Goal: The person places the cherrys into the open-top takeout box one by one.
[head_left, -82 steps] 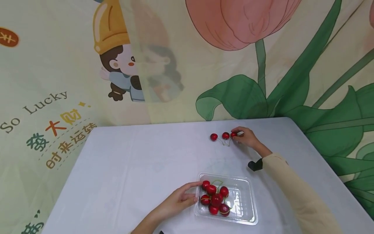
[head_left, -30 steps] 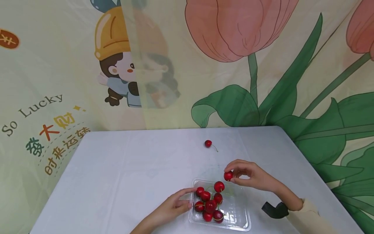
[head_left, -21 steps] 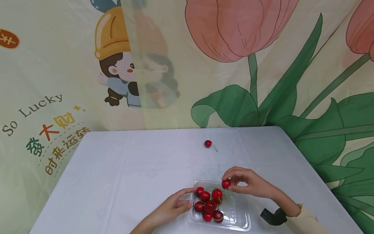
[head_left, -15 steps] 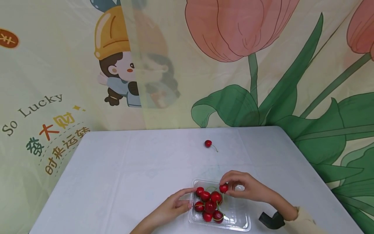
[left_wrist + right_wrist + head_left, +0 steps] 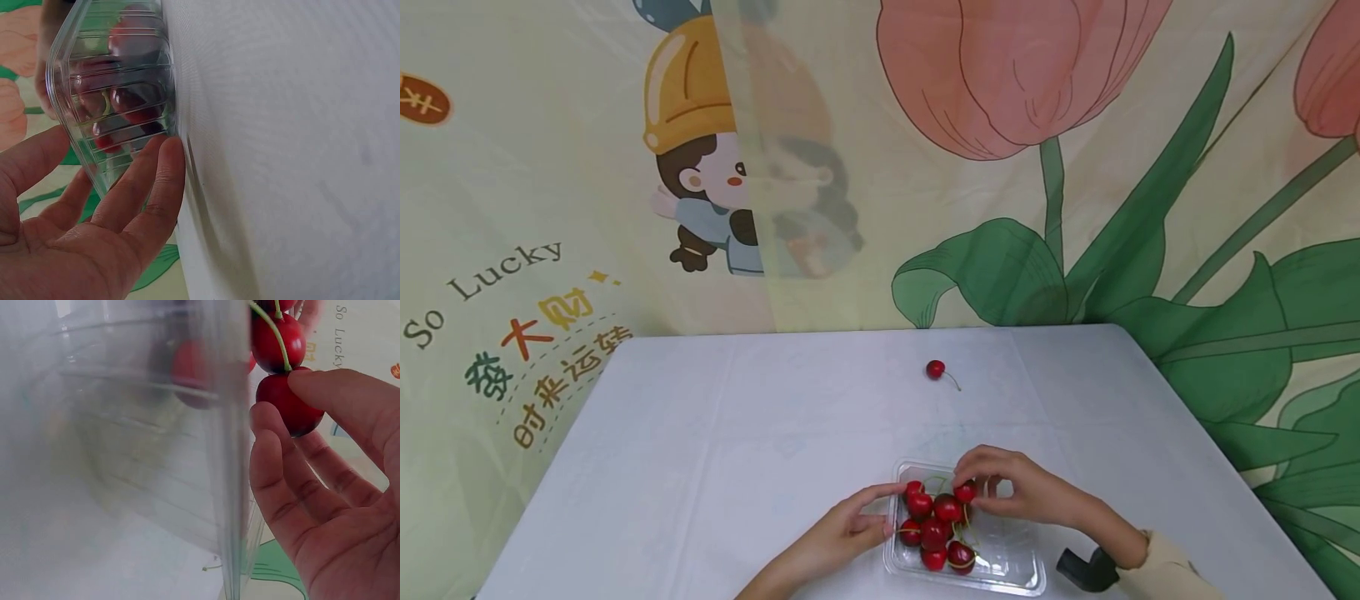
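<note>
My right hand (image 5: 1018, 490) pinches a dark red cherry (image 5: 965, 492) between thumb and fingertips, over the back of a clear plastic box (image 5: 1009, 557). In the right wrist view that cherry (image 5: 289, 406) sits just above the box's rim, close against another cherry (image 5: 279, 344) with a green stem. Several cherries (image 5: 934, 533) are heaped in the box's left half. At the box's left side, my left hand (image 5: 850, 527) has its fingers extended. In the left wrist view two fingertips (image 5: 170, 156) rest against the box's ribbed wall (image 5: 125, 69), low down near the tabletop.
A single cherry with its stem (image 5: 935, 369) lies toward the back of the white-covered table (image 5: 775, 417). A black strap (image 5: 1086, 571) hangs at my right wrist, by a beige sleeve (image 5: 1168, 567). Behind the table stands a printed cloth backdrop (image 5: 827, 292).
Two cherries have left the back of the table. My right hand has come forward and left to the box, lowering a cherry toward the heap. The left hand stays at the box's side.
</note>
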Motion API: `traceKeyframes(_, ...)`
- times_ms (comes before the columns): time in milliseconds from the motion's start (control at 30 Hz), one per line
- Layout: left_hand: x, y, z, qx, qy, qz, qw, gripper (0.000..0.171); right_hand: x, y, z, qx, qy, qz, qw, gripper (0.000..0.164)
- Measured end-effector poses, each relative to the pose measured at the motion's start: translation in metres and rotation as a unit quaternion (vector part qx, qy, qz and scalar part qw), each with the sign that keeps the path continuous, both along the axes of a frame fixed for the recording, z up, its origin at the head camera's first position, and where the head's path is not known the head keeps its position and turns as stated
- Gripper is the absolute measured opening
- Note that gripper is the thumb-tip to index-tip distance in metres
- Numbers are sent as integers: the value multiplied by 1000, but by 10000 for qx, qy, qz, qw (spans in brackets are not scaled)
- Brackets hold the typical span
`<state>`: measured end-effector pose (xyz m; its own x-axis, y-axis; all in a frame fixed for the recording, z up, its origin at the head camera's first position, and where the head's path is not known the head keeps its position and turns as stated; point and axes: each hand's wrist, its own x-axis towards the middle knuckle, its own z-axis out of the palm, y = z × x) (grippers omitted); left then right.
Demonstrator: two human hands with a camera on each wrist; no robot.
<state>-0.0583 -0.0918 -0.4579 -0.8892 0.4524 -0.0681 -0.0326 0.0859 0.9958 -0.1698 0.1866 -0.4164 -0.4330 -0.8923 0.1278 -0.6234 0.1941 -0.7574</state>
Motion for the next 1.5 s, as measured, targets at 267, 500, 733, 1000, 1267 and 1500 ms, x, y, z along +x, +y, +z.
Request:
traceKeyframes(267,-1,-1,0,-24,-1,36,10000,47,2,-8,2,170,6,-106,9998,19)
traceKeyframes(500,-1,-3,-1,-52,67,37,10000,47,1,-8,3,269,51,-158,9995,20)
traceKeyframes(733,0,-4,-2,21,99,1,9999,47,-7,-4,9,8,198,-109,9997,19)
traceKeyframes(1000,0,-5,0,-55,54,47,10000,47,-45,-1,17,-422,552,-549,9961,23)
traceKeyframes(1267,1,-4,-1,-63,-149,-22,9999,47,-85,-1,11,-95,269,-998,9946,23)
traceKeyframes(1500,2,-4,-2,-171,4,-90,9998,46,-110,-7,2,109,200,-1297,9913,25)
